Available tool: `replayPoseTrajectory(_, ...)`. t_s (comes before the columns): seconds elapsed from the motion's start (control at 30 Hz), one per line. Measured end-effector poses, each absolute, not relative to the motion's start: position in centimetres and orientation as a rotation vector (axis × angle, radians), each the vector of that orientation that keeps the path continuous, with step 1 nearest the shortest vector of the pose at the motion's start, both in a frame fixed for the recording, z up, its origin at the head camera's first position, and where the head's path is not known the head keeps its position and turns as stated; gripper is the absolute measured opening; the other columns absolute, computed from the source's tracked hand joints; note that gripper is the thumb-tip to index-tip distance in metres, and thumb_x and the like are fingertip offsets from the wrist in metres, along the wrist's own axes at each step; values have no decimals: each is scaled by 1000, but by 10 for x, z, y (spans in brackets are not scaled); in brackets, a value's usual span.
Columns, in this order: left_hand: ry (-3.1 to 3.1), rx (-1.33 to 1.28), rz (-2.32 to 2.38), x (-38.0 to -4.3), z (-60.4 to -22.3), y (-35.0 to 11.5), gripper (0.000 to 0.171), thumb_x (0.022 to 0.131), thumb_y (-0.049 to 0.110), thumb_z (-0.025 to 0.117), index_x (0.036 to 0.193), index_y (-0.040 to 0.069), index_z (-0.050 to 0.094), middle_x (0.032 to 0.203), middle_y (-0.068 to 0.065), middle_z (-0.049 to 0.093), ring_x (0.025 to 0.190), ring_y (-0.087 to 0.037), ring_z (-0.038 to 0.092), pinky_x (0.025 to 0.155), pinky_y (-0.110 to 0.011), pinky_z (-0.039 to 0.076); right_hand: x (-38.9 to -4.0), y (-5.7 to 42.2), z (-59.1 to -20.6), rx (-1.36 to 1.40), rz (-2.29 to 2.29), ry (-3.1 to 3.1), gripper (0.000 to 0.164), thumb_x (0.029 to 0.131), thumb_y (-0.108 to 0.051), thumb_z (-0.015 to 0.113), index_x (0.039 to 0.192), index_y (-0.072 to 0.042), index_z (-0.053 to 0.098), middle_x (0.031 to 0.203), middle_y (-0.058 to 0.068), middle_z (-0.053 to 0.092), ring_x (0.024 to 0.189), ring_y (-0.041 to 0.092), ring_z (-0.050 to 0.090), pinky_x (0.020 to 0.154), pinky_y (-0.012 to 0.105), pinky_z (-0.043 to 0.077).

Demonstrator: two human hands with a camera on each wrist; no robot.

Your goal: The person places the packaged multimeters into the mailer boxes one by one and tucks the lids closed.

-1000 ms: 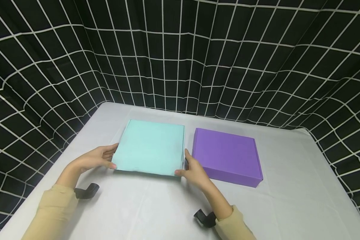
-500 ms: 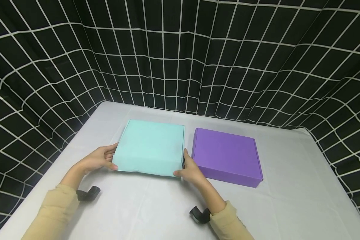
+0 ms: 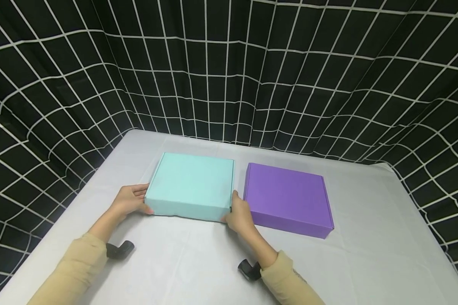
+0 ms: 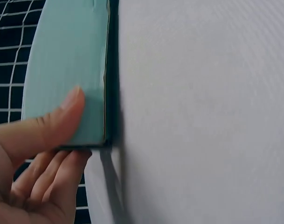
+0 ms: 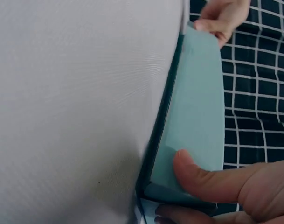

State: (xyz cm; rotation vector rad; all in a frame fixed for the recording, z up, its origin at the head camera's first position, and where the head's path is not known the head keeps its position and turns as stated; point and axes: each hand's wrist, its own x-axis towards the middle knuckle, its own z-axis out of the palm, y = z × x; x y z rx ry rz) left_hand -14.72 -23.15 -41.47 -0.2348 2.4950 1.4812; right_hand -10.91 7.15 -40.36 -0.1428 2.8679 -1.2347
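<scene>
In the head view a flat mint-green cardboard box point(image 3: 192, 180) lies on the table, its lid down and its front panel upright. My left hand point(image 3: 131, 200) holds the box's front left corner. The left wrist view shows that thumb point(image 4: 69, 109) on the front panel and the fingers point(image 4: 53, 179) by the side. At the front right corner my right hand point(image 3: 239, 213) grips the box. Its thumb point(image 5: 193, 175) presses the front panel in the right wrist view, the other fingers partly hidden below. A thin dark gap runs along the panel's lower edge.
A purple box point(image 3: 288, 199) lies closed just right of the mint-green one, a narrow gap between them. White cloth covers the table point(image 3: 198, 262). A black curtain with a white grid point(image 3: 229, 76) stands behind and at both sides.
The mint-green box's front panel has swung down from a raised slant to upright, and the lid now lies flat. Both hands have moved slightly inward with it. The purple box has not moved.
</scene>
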Motion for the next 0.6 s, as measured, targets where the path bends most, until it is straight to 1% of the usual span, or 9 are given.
replayPoseTrajectory(0.1, 2549, -298, 1490, -147, -417, -227, 91, 54, -12, 81, 135, -16, 42, 134, -34, 45, 123, -47, 48, 97, -46, 46, -109, 69, -405, -179, -1208, 2978, 73, 58, 14, 82, 120, 26, 48, 109, 43, 58, 104, 51, 60, 85, 49, 55)
replayPoseTrajectory(0.17, 2577, -324, 1491, -147, -417, -223, 89, 53, -13, 81, 134, -17, 44, 133, -34, 47, 122, -48, 49, 97, -47, 46, -109, 69, -405, -187, -1194, 3017, 63, 55, 14, 83, 111, 24, 54, 100, 41, 62, 96, 51, 64, 79, 47, 57)
replayPoseTrajectory(0.23, 2601, -343, 1481, -148, -416, -221, 88, 53, -13, 81, 133, -17, 46, 131, -33, 48, 121, -47, 49, 98, -47, 46, -110, 69, -405, -173, -1179, 3035, 55, 55, 14, 83, 103, 22, 57, 95, 39, 64, 91, 50, 65, 76, 46, 58)
replayPoseTrajectory(0.3, 2613, -356, 1477, -148, -415, -219, 87, 53, -14, 81, 132, -17, 46, 131, -33, 49, 121, -47, 50, 98, -48, 46, -111, 70, -405, -164, -1170, 3038, 54, 55, 14, 83, 102, 22, 57, 94, 39, 64, 90, 50, 66, 73, 45, 59)
replayPoseTrajectory(0.4, 2611, -355, 1470, -148, -415, -218, 87, 54, -13, 81, 133, -16, 46, 132, -33, 48, 122, -47, 49, 100, -48, 45, -111, 71, -404, -167, -1178, 3029, 53, 56, 14, 83, 102, 21, 58, 95, 38, 64, 92, 50, 65, 75, 45, 59)
replayPoseTrajectory(0.5, 2587, -314, 1448, -147, -414, -221, 88, 58, -9, 82, 136, -15, 42, 135, -33, 45, 125, -47, 46, 102, -49, 43, -111, 73, -404, -172, -1251, 2960, 53, 61, 14, 81, 109, 20, 57, 102, 36, 64, 101, 48, 63, 82, 48, 57)
replayPoseTrajectory(0.6, 2526, -264, 1456, -145, -413, -226, 88, 64, -4, 82, 139, -14, 38, 139, -33, 42, 128, -47, 42, 105, -50, 40, -111, 75, -403, -140, -1391, 2809, 59, 70, 15, 75, 124, 21, 49, 120, 36, 58, 116, 46, 55, 96, 50, 49)
